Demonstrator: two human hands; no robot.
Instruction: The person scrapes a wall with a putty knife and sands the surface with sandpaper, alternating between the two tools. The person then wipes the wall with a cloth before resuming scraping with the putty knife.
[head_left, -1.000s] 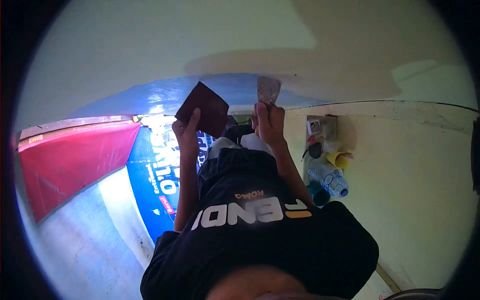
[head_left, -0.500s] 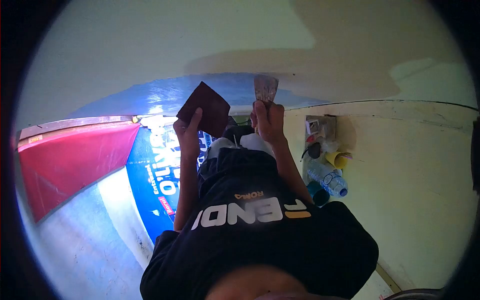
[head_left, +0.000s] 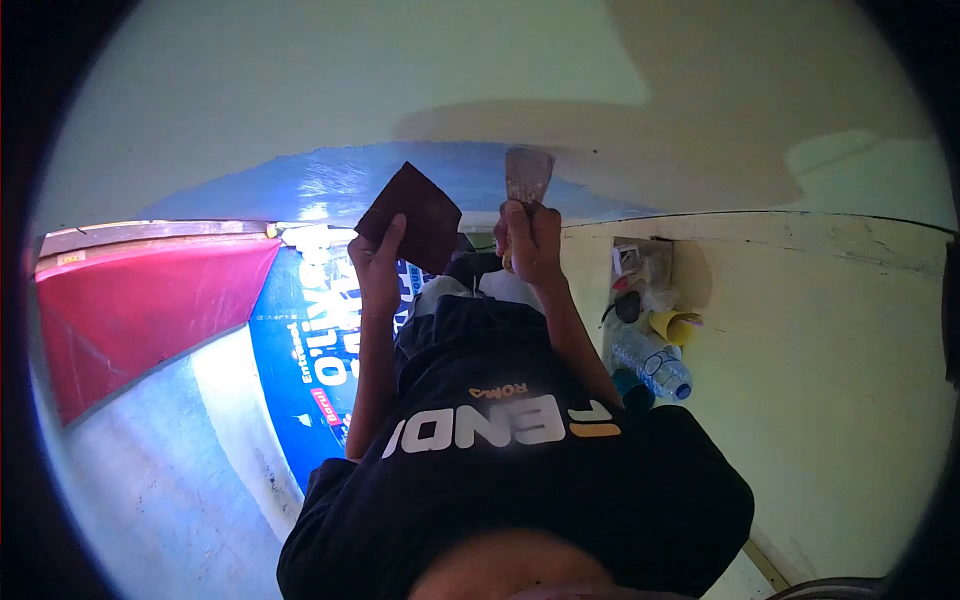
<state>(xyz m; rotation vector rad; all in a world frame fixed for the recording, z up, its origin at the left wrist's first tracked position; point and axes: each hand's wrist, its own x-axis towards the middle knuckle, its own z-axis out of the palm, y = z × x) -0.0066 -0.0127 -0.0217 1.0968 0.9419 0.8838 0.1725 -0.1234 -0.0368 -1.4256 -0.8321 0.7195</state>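
Note:
My left hand [head_left: 379,262] grips a dark reddish-brown square sheet [head_left: 418,218] by its lower left edge, thumb on top. To the right, the fingers of my right hand [head_left: 533,243] are closed round the handle of a scraper [head_left: 528,176]. Its wide, stained blade points up, in front of a glossy blue patch [head_left: 270,188] on the pale wall [head_left: 350,80]. Whether the blade touches that surface I cannot tell. The sheet and the scraper are apart.
Red [head_left: 150,310] and blue printed [head_left: 285,360] panels stand at the left. On the right, a clear plastic bottle [head_left: 658,370], a yellow cup [head_left: 672,326] and other small items lie in a recess beside a pale yellow wall [head_left: 820,340].
The scraper and my right hand have shifted very slightly left, and the blade's face catches the light differently. The view has tilted a little. Both hands keep their hold.

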